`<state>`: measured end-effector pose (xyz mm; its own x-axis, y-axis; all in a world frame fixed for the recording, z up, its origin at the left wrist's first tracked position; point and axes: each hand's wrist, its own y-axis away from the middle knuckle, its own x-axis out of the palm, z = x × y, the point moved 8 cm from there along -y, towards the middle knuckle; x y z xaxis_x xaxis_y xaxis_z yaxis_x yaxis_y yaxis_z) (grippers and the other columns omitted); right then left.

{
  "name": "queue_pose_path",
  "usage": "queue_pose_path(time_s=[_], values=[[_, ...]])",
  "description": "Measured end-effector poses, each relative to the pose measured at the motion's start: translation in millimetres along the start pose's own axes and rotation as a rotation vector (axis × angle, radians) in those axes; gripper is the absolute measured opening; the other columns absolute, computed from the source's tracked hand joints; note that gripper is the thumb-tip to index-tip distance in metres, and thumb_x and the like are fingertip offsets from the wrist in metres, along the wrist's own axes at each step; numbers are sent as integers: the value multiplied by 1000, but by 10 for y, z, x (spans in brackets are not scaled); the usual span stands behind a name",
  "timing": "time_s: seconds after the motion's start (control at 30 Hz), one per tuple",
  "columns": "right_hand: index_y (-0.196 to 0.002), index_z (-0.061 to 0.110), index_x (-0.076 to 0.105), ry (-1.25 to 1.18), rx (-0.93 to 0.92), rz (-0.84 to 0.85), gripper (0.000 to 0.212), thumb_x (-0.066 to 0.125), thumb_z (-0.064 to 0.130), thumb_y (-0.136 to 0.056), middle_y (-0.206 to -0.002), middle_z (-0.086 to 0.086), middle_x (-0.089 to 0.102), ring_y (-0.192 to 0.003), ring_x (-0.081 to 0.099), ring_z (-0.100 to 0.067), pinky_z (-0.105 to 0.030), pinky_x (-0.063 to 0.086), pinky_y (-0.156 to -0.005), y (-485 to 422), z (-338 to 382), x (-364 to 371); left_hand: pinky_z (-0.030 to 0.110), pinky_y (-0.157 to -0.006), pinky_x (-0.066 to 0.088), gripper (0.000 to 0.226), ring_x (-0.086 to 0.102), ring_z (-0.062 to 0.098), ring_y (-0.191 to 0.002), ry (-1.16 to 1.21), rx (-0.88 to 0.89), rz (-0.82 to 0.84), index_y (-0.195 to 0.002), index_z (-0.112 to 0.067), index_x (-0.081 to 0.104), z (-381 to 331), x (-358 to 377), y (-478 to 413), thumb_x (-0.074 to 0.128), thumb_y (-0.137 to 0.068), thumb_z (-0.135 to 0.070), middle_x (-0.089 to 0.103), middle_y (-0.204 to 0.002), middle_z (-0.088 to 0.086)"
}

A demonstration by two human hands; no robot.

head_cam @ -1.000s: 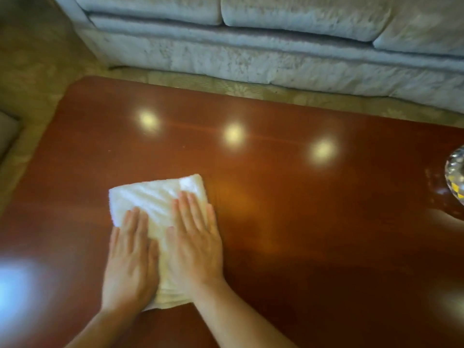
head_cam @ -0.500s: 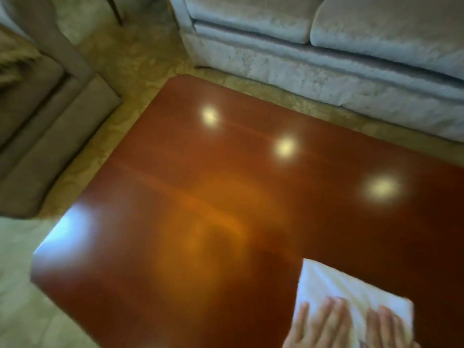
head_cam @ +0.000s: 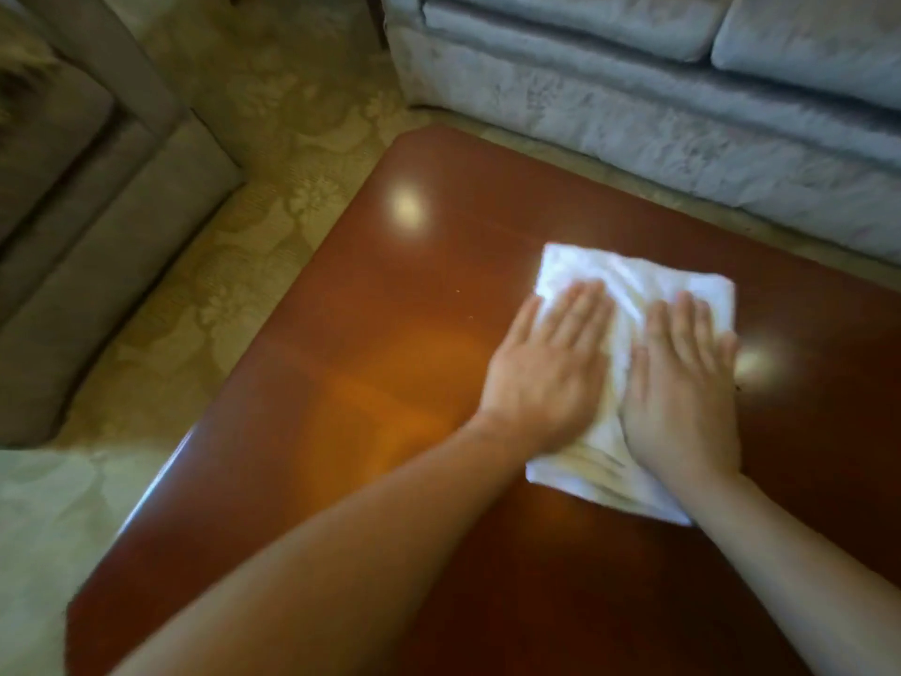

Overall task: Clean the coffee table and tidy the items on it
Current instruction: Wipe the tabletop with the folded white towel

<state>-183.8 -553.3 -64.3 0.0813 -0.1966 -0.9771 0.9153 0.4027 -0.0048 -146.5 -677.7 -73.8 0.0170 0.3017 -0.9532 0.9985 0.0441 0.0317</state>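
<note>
a: we have both palms flat on the white cloth [head_cam: 629, 304], right of centre in the frame. left hand [head_cam: 541, 378] and right hand [head_cam: 682, 383] lie open side by side, fingers straight and close together, gripping nothing.

b: and the coffee table [head_cam: 341, 383]?

a: bare and glossy around the cloth. two tiny specks [head_cam: 458, 291] sit just left of it.

b: then we should keep even pressure, heels of the hands down so the cloth doesn't bunch, and overlap our strokes toward those specks and the upper left corner by the sofa [head_cam: 634, 114].
</note>
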Motion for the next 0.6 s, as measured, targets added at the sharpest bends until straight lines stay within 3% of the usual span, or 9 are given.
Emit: queue_pose_path(time_s=[0.23, 0.43, 0.6], values=[[-166, 7, 23, -6, -104, 39, 67, 15, 37, -107, -176, -17, 17, -165, 9, -30, -50, 3, -133, -1142, 1547, 414, 46, -132, 5, 59, 5, 17, -164, -33, -118, -32, -168, -16, 19, 1752, -502, -289, 24, -113, -36, 10, -178, 2], [-168, 7, 17, 23, -126, 70, 62, 17, 34, -112, -177, -15, 11, -165, 4, -27, -49, 2, -134, -1045, 1718, 452, 45, -132, 0, 58, 1, 20, -164, 20, -181, -64, -168, -12, 16, 1820, -536, -117, 22, -113, -32, 8, -178, 6], [-168, 9, 18, 22, -203, 111, 63, 18, 34, -110, -177, -13, 11, -165, 2, -26, -49, 4, -134, -458, 1829, 452, 50, -132, 9, 60, 7, 24, -164, 37, -265, -74, -166, -7, 20, 1629, -490, 577, 21, -111, -29, 14, -176, 12]])
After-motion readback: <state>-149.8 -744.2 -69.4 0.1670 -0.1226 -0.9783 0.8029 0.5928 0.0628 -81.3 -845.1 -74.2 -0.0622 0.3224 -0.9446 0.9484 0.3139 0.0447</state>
